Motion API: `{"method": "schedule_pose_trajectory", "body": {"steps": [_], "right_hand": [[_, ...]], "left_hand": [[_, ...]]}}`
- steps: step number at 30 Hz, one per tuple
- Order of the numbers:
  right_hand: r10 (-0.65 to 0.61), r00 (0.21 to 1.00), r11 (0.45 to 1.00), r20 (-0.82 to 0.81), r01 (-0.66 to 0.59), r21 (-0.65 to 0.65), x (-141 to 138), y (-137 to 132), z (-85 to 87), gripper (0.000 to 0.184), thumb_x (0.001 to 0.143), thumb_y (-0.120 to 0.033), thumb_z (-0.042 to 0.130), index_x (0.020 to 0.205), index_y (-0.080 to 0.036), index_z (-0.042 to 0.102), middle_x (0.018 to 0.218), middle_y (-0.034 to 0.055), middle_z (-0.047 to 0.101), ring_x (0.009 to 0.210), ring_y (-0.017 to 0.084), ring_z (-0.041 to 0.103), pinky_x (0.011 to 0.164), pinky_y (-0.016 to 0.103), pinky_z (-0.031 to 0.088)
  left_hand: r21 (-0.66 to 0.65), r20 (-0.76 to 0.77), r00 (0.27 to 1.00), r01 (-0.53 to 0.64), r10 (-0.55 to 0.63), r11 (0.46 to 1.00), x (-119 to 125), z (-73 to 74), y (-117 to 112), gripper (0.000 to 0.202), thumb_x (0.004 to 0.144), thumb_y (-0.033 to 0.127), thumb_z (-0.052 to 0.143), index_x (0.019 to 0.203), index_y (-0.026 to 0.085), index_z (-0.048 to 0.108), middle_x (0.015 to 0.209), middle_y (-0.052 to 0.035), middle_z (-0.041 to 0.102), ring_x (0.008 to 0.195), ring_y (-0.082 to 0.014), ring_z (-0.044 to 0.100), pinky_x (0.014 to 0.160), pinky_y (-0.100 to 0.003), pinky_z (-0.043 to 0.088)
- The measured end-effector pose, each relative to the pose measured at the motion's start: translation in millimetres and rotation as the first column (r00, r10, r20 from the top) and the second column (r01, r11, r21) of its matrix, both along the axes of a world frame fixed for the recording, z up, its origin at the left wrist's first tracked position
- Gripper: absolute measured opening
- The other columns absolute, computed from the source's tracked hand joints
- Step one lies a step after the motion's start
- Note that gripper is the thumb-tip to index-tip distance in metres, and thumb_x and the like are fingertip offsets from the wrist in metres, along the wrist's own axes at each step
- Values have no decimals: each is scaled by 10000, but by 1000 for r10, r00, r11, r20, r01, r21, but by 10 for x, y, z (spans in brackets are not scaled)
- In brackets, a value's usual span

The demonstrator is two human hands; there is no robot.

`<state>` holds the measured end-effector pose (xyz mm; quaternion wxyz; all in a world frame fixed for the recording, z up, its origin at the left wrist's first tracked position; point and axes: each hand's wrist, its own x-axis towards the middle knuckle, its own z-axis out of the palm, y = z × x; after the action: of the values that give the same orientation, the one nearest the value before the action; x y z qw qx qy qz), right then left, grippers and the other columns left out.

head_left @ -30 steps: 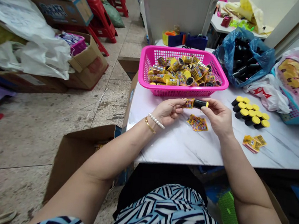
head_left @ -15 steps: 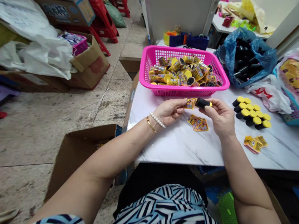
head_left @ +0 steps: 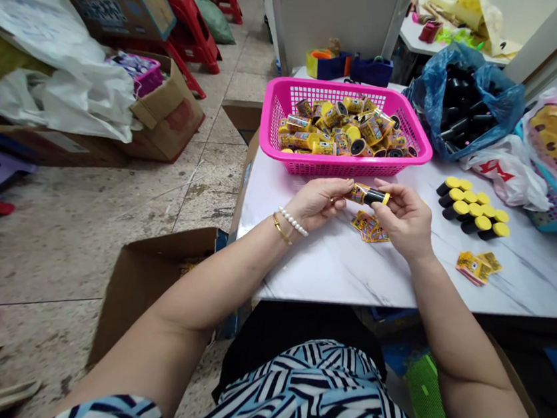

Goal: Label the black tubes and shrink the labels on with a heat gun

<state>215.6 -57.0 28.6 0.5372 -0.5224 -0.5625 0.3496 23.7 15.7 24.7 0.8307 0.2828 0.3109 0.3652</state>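
Fingers of left hand [head_left: 317, 202] and right hand [head_left: 405, 218] closed, pinching black yellow-capped tube [head_left: 370, 196] end to end, printed yellow label [head_left: 357, 193] on its left part, held above marble-look table [head_left: 312, 266], just in front of pink plastic basket [head_left: 343, 167].

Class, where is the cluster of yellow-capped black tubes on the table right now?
In the head view, the yellow-capped black tubes sit on the white marble-look table to the right of the person's right hand, just below the blue plastic bag.
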Motion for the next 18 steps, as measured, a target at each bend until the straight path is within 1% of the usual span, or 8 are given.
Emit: {"method": "schedule_pose_trajectory", "body": {"steps": [2,5,8,11,12,13,15,18], "right_hand": [[52,998,998,-39,-53,-25,7,-2,22,362,821,-421,846,1081,-247,665,1309,86,768,1166,240,764,1050,415,635],[93,994,996,-64,-94,-5,43,4,60,374,823,-430,865,1085,-249,668,1183,65,804,1081,228,786,1023,407,645],[30,997,997,-75,-24,79,101,27,85,419,754,-426,935,1039,-254,680,1093,34,814,995,205,796,958,361,666],[0,996,991,-88,12,134,146,49,79,470,682,-438,991,1011,-265,703,1007,0,814,901,181,797,892,323,679],[4,996,990,-86,8,143,151,52,70,468,678,-439,997,1013,-268,718,999,-3,814,894,179,796,884,319,681],[14,997,989,-80,-2,149,151,52,59,457,684,-437,996,1020,-270,734,1004,-2,814,900,179,796,882,317,683],[46,997,985,-69,-33,171,139,47,35,424,713,-415,986,1044,-273,763,1035,5,814,930,183,796,889,318,685],[121,991,969,-60,-105,225,115,38,7,400,741,-366,975,1079,-283,779,1099,11,800,1009,188,790,940,326,679]], "left_hand": [[50,-20,1000,6,-5,999,-8,10,-19,191,833,214,886,823,89,742,734,-42,671,494,-31,477,373,-142,210],[129,-7,1000,13,-13,992,-31,29,-43,227,828,253,898,835,72,760,736,-48,664,530,-49,502,392,-157,243],[183,-18,999,-23,27,983,-62,45,-46,251,819,276,908,915,78,787,846,-75,724,587,-58,545,439,-156,316],[221,-45,990,-123,136,967,-86,40,-27,317,781,289,943,1000,117,791,924,-56,744,671,-73,619,529,-154,425],[234,-49,989,-125,140,964,-88,31,-20,365,768,302,955,1046,133,788,955,-49,748,705,-85,648,568,-164,466],[245,-49,992,-99,114,964,-86,17,-13,426,756,317,965,1102,151,781,995,-49,754,740,-101,676,609,-181,506],[269,-44,999,12,0,963,-72,-19,0,530,740,347,979,1190,177,757,1065,-64,763,806,-140,719,685,-234,568],[329,-49,991,137,-128,934,-48,-76,20,512,716,360,993,1113,140,757,990,-78,760,793,-158,721,691,-257,576]]}}
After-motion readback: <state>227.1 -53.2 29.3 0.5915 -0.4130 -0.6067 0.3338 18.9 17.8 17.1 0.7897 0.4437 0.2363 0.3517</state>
